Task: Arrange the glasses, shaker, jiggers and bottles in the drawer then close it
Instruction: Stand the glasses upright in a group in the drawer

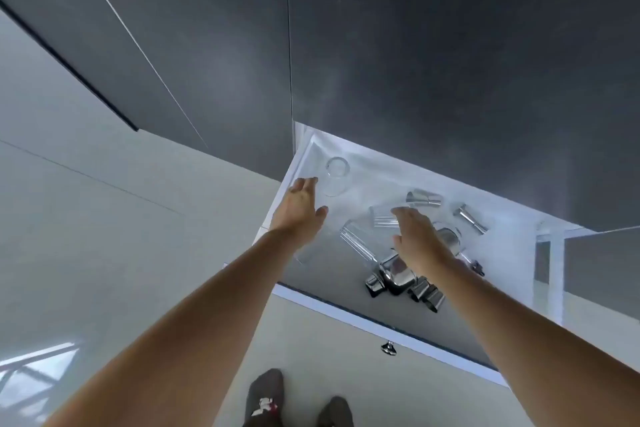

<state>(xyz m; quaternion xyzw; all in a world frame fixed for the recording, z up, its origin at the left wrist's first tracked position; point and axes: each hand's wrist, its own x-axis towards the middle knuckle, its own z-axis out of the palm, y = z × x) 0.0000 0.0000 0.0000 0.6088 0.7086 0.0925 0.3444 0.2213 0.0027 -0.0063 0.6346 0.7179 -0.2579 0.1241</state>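
A white drawer (pixel 349 317) stands pulled out below me. A clear glass (pixel 335 177) rests at its far left corner. My left hand (pixel 302 206) hovers open just left of that glass, not touching it. Two ribbed glasses (pixel 356 243) (pixel 382 217) lie on their sides in the middle. My right hand (pixel 417 237) is spread open above them and over the steel shaker (pixel 396 272). Steel jiggers lie at the back (pixel 424 198), at the right (pixel 470 218) and near the front (pixel 427 295). Whatever sits under my right palm is hidden.
Dark grey cabinet fronts (pixel 415 62) rise behind the drawer. A small metal knob (pixel 388 347) sticks out of the drawer front. My socked feet (pixel 265 399) stand on the pale glossy floor (pixel 104 253) just before it.
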